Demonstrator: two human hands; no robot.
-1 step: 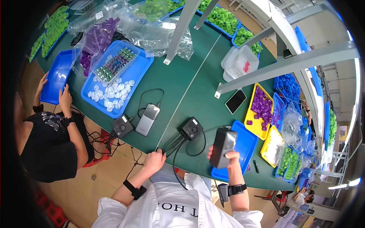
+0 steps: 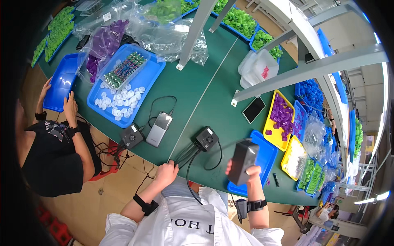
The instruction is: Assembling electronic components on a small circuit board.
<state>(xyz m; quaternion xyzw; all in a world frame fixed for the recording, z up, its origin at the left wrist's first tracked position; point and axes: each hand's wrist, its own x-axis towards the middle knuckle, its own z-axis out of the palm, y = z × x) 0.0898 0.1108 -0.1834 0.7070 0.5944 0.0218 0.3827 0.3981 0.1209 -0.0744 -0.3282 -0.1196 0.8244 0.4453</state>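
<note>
One of the two bare hands, the right hand (image 2: 251, 174), closes its fingers around a black rectangular block-shaped box (image 2: 243, 162), which it holds tilted in front of a shallow blue plastic tray (image 2: 267, 152). The left hand (image 2: 166, 174) sits loosely curled at the tabletop's edge, beside a bundle of thin black cables (image 2: 186, 155); whether it pinches any of them I cannot tell. Those cables run to a squarish black device (image 2: 205, 140) bearing a small white label, too small to read.

To its left on the green tabletop (image 2: 209, 88) lies a silver-grey power bank (image 2: 159, 132) with a faint, illegible marking. A black-screened smartphone (image 2: 254, 110) rests near a yellow plastic tray (image 2: 280, 142) of purple plastic pieces. A translucent white plastic tub (image 2: 250, 67) carries red writing.

Farther left, a large blue plastic tray (image 2: 152, 74) bears translucent white caps (image 2: 123, 98). Beyond it, a clear plastic bag (image 2: 92, 26) shows a white sticker. At the far left, a co-worker in black (image 2: 53, 160) holds another blue tray (image 2: 61, 88). The wearer's white shirt (image 2: 184, 235) has large dark capital letters, seen upside down.
</note>
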